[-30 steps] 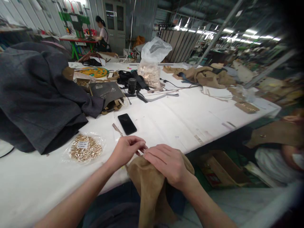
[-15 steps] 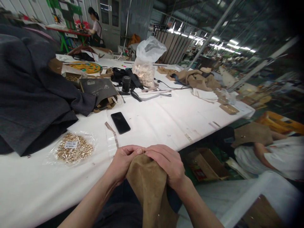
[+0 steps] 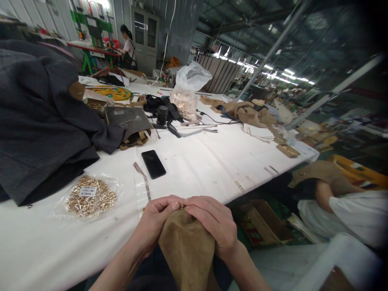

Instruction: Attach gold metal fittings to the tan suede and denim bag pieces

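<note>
Both hands meet at the top edge of a brown suede-like piece of fabric [image 3: 188, 246], which hangs down over my lap at the table's near edge. My left hand [image 3: 160, 216] pinches the fabric's upper edge from the left, thumb and fingers pressed together. From the other side my right hand [image 3: 214, 222] grips the same edge with its fingers curled over it. A small brass-coloured metal fitting [image 3: 182, 206] shows between the fingertips; its exact kind is too small to tell. The fingers partly hide it.
On the white table [image 3: 194, 161] lie a black phone [image 3: 153, 163], a clear bag of gold metal fittings [image 3: 91, 197] and dark grey cloth [image 3: 48, 117]. Further back stands a bulky plastic bag [image 3: 186, 97]. A co-worker in a white sleeve [image 3: 357, 206] sits at the right.
The view has tilted slightly upward, so the table and hands appear a little lower. Both hands keep their grip on the fabric around the metal fitting.
</note>
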`<state>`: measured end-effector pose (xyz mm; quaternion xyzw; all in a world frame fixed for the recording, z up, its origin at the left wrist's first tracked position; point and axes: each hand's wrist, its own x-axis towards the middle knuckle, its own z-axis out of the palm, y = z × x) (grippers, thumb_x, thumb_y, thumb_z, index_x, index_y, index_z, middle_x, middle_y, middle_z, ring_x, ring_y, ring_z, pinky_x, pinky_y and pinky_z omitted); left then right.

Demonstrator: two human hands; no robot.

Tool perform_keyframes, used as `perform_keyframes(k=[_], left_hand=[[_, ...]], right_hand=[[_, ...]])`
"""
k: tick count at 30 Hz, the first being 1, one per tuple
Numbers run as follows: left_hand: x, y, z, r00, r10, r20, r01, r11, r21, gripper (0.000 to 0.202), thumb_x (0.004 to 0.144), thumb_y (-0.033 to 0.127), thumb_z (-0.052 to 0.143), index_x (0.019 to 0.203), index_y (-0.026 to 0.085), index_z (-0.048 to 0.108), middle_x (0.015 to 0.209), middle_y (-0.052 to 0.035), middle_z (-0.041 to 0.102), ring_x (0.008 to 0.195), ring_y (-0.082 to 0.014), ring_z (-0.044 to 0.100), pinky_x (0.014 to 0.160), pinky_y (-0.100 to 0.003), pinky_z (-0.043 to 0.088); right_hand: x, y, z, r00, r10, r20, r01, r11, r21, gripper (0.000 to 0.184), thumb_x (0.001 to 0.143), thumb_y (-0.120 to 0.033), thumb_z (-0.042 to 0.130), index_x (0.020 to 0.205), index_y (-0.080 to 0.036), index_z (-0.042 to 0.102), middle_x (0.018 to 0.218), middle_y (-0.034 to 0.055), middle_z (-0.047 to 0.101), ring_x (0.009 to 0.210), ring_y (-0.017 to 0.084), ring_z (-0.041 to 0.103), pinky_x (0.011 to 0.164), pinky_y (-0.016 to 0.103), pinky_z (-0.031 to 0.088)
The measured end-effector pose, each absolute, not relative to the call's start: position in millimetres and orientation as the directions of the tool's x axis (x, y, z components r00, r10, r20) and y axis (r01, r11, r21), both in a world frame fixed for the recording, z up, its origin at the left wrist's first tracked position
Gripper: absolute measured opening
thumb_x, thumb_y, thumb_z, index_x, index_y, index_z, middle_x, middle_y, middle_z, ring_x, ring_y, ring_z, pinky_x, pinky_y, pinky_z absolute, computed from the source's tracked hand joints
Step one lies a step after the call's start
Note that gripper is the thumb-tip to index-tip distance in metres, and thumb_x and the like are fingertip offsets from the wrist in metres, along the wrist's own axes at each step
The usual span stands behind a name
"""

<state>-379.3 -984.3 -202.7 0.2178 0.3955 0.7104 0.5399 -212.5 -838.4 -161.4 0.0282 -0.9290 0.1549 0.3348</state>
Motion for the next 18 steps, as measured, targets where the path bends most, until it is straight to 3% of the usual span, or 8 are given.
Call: perform_keyframes(k=[7, 13, 18], left_hand=[[-379.0, -990.6, -207.4, -0.347, 0.937, -0.029, -0.582, -0.191, 0.791, 0.035, 0.112, 0.047, 0.066, 0.110, 0.017, 0.084, 0.120, -0.0107, 0.075, 0.115, -0.0240, 0.067, 0.106, -0.034, 0.050], [-391.3, -998.5, -201.4, -0.393, 0.901, 0.184, -0.181, -0.272, 0.945, 0.036, 0.116, 0.045, 0.060, 0.106, 0.020, 0.085, 0.120, -0.0091, 0.079, 0.113, -0.0238, 0.073, 0.103, -0.035, 0.054], [-391.7, -999.4, -197.3, -0.431, 0.869, 0.245, -0.057, -0.297, 0.953, 0.037, 0.118, 0.044, 0.058, 0.106, 0.022, 0.086, 0.114, -0.0061, 0.081, 0.109, -0.0208, 0.075, 0.100, -0.031, 0.055]], right_hand=[[-219.5, -844.7, -151.3, -0.761, 0.053, 0.646, -0.166, 0.948, -0.273, 0.022, 0.104, -0.008, 0.061, 0.122, -0.013, 0.071, 0.132, 0.0069, 0.073, 0.127, 0.011, 0.068, 0.108, 0.029, 0.059], [-217.0, -845.4, -147.2, -0.786, 0.033, 0.617, -0.188, 0.938, -0.291, 0.020, 0.105, -0.010, 0.061, 0.122, -0.013, 0.070, 0.131, 0.0062, 0.072, 0.128, 0.009, 0.068, 0.110, 0.027, 0.057], [-221.7, -846.3, -143.8, -0.790, 0.059, 0.610, -0.171, 0.935, -0.312, 0.018, 0.105, -0.008, 0.060, 0.118, -0.014, 0.070, 0.127, 0.0041, 0.074, 0.125, 0.006, 0.068, 0.109, 0.020, 0.056]])
